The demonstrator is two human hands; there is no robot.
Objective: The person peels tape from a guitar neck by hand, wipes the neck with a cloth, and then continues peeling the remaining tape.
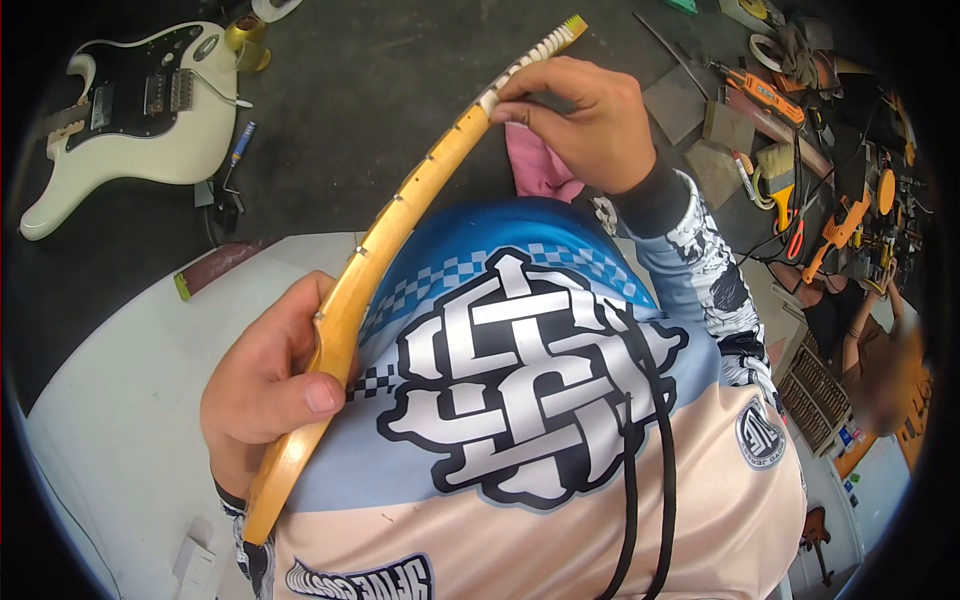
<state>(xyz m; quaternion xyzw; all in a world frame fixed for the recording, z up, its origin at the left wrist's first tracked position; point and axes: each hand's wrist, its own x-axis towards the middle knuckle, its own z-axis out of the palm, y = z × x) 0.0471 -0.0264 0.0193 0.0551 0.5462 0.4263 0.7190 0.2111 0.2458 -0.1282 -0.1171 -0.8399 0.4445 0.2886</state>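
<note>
In front of the chest: a long, glossy amber wooden guitar neck [394, 222] slants from near the left forearm up towards the dark work surface [390, 60]; metal fret ends dot its edge, and white bands [541, 53] wrap or cover its far, narrow part
Broad end: the bare left hand [268, 375] is clamped on the neck; this grip probably steadies the long piece and leaves the other hand free for the far part
Banded end: the bare right hand [592, 118] has thumb and forefinger pressed together at the first white band; whether they pinch the band or the wood, I cannot tell; so light a hold seems suited to small, thin material
Left pose: thumb laid across the near face; fingers curled behind; wrist low
Right pose: forearm in from the right; wrist bent; knuckles up, above a pink cloth [540, 165]
Beyond: a cream-white electric guitar body [205, 125] with a black plate lies at the left; an orange-and-black rotary tool [762, 95] lies among tools at the right
</note>
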